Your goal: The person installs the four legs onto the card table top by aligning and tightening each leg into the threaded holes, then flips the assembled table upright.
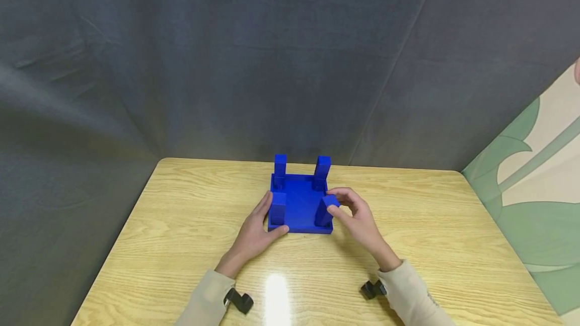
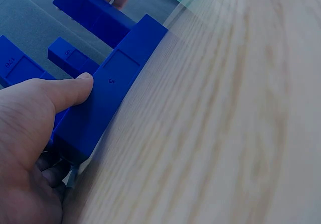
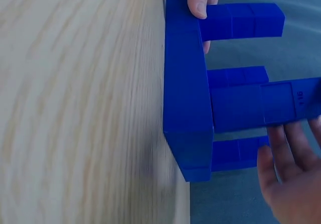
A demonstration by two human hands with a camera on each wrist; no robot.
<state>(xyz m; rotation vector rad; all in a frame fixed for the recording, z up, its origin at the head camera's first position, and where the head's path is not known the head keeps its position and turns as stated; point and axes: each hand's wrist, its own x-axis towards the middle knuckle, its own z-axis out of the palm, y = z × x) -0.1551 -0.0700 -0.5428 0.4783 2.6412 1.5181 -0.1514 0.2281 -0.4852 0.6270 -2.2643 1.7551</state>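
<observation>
A square blue base (image 1: pixel 299 208) with a raised rim lies on the table, and a blue post stands at each corner. At its near left corner my left hand (image 1: pixel 251 235) grips the rim, thumb on the front wall and fingers along the left side, beside the near left post (image 1: pixel 278 209). My right hand (image 1: pixel 361 221) holds the upper part of the near right post (image 1: pixel 323 214) between thumb and fingers; this post leans slightly right. Small numbers mark some parts, such as the front wall (image 2: pixel 108 91) in the left wrist view.
The far left post (image 1: pixel 280 166) and far right post (image 1: pixel 322 167) rise from the back corners. Beneath everything is a light wood table (image 1: pixel 190 215). A dark grey curtain (image 1: pixel 272 64) hangs behind its back edge, and a leaf-patterned cloth (image 1: pixel 539 195) is at the right.
</observation>
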